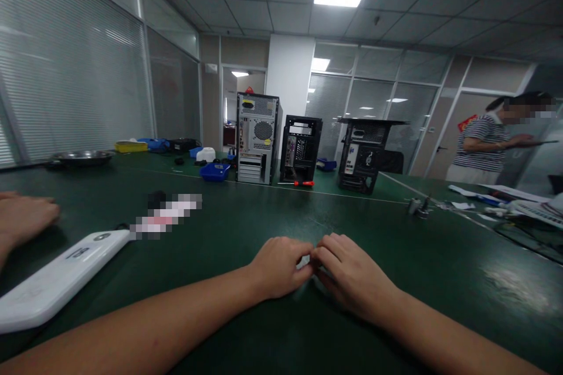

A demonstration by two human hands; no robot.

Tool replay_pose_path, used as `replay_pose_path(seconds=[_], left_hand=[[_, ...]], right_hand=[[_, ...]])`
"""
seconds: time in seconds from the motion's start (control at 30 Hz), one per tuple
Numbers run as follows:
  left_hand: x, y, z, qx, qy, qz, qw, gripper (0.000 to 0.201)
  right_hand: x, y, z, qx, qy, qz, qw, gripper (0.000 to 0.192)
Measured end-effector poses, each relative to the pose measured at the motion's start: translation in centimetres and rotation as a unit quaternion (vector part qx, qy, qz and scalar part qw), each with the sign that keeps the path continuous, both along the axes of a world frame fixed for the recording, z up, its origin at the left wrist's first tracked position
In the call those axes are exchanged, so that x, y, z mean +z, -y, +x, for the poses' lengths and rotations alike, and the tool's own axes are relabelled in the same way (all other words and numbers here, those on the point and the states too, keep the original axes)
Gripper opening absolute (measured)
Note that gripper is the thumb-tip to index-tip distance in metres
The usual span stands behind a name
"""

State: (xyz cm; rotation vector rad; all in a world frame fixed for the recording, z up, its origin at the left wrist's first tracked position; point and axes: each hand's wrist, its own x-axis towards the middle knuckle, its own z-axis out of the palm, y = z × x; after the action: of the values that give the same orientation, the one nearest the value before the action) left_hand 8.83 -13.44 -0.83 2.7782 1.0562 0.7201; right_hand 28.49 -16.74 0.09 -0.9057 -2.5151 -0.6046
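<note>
My left hand and my right hand meet at the fingertips, low over the green tabletop. The fingers of both are curled and closed. A small pale patch shows between my left thumb and forefinger; whether it is an object or a reflection I cannot make out. My right hand's fingertips are partly hidden behind its knuckles. To the left of my left forearm lies a long white device with a round button, its near end cut off by the frame.
Another person's hand rests at the left edge. Three computer cases stand at the back, with a red-handled screwdriver before them. Nearby are a blue tray and a metal dish. A person stands at right.
</note>
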Motion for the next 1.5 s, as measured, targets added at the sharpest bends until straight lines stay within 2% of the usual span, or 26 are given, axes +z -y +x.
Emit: replay_pose_path(seconds=[0.27,0.37,0.5,0.57,0.67,0.8,0.9,0.97,1.07,1.23,1.5], left_hand=[[0.1,-0.3,0.1,-0.027,0.011,0.006,1.0,0.028],[0.1,-0.4,0.2,-0.029,0.009,0.016,0.999,0.037],[0.3,-0.4,0.0,-0.014,0.0,0.016,1.0,0.037],[0.3,-0.8,-0.2,0.019,-0.024,0.029,0.999,0.037],[0.2,-2.2,-1.0,0.093,-0.074,0.044,0.992,0.038],[0.0,-4.2,-2.3,0.195,-0.098,0.005,0.976,0.037],[0.0,-4.8,-2.7,0.223,-0.114,-0.015,0.968,0.039],[0.0,-4.8,-2.7,0.218,-0.127,-0.012,0.967,0.04],[0.0,-4.6,-2.5,0.216,-0.142,-0.007,0.966,0.041],[-0.1,-4.7,-2.5,0.211,-0.146,-0.012,0.966,0.042],[-0.3,-4.9,-2.7,0.202,-0.144,-0.005,0.969,0.043]], right_hand=[[0.1,-0.3,0.4,-0.053,-0.011,0.048,0.997,0.005],[0.3,-0.2,0.3,-0.063,-0.007,0.055,0.996,0.008],[0.7,-1.0,1.0,-0.078,-0.003,0.042,0.996,0.014],[0.8,-2.1,2.4,-0.109,-0.011,0.034,0.993,0.018],[0.3,-4.8,6.2,-0.176,-0.044,0.003,0.983,0.024],[-1.5,-8.6,13.3,-0.266,-0.092,-0.113,0.953,0.032],[-3.0,-10.7,17.8,-0.31,-0.165,-0.21,0.912,0.04],[-3.7,-11.6,19.7,-0.316,-0.214,-0.238,0.893,0.043],[-4.3,-12.3,20.7,-0.318,-0.245,-0.242,0.883,0.045],[-4.6,-12.9,20.6,-0.323,-0.281,-0.241,0.871,0.042],[-3.9,-13.0,21.5,-0.4,-0.325,-0.194,0.834,0.04]])
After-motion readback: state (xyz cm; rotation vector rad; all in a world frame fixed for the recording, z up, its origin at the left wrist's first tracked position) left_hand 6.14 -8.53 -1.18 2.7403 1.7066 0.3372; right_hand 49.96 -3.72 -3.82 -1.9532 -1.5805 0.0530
